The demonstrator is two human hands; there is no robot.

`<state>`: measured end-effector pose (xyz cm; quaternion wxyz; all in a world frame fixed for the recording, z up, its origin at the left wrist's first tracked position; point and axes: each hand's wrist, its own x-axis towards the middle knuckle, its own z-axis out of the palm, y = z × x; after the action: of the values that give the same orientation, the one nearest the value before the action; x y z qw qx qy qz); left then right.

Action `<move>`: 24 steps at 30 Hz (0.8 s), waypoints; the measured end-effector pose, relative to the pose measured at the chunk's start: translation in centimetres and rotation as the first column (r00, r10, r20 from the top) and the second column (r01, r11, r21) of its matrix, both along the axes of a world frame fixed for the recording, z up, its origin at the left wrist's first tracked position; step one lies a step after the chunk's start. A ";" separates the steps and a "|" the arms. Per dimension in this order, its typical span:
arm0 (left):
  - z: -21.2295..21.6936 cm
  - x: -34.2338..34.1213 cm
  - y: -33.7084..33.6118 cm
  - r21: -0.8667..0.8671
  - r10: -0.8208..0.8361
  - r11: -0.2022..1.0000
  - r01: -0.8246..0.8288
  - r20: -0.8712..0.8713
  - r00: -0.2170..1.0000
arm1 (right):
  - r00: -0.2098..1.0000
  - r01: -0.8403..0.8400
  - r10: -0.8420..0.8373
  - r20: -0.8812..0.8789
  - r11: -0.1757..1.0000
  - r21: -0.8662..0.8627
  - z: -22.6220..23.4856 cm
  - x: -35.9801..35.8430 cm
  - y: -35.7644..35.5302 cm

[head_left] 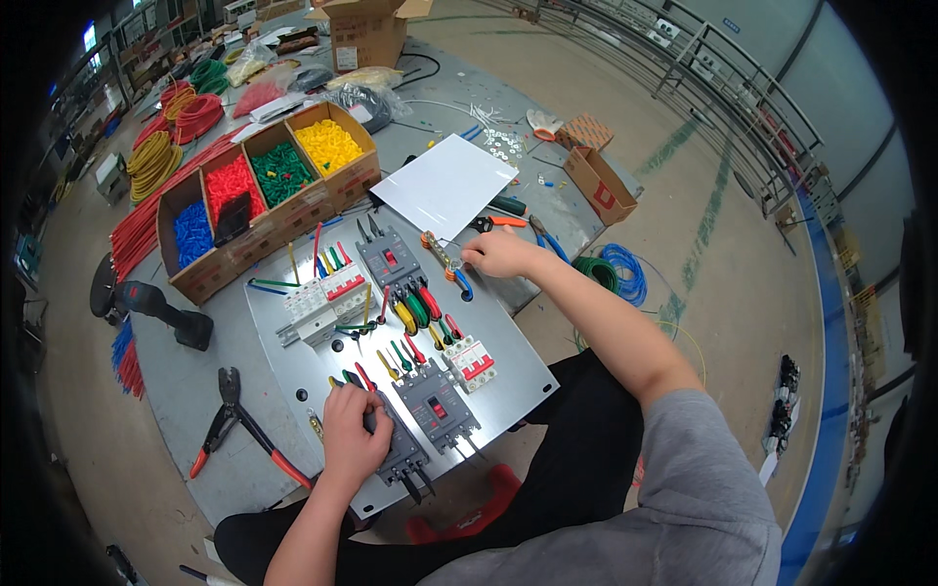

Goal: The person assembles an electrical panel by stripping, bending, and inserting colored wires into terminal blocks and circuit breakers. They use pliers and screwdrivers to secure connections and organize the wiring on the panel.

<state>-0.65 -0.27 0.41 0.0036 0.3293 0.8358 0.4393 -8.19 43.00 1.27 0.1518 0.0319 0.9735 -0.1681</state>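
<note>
Nearest the camera is the person's gray shirt (684,469). Ahead, a metal plate (518,396) carries switches (437,406) and short coloured wires (417,309). The left hand (355,437) curls over the near dark switch (403,454); I cannot tell whether its fingers grip it. The right hand (500,256) bends its fingers nearly together beside a brass-coloured piece (437,249), far right; what they hold is unclear. Pliers (231,408) lie left on the surface (176,391).

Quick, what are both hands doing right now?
Left hand: fingers curled at a dark grey breaker; grip can't be told.
Right hand: fingers drawn together beside the brass-coloured strip; whether they hold anything can't be told.
</note>
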 end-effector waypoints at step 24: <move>-0.3 -0.1 0.2 -0.016 0.000 1.000 0.000 0.009 1.000 | 0.973 0.232 -0.231 -0.029 0.956 0.177 1.0 2.7 -5.4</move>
<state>-0.79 -0.05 0.09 0.0100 0.3274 0.8392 0.4341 -5.52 37.58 2.25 0.1238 0.1585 0.9748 -0.0965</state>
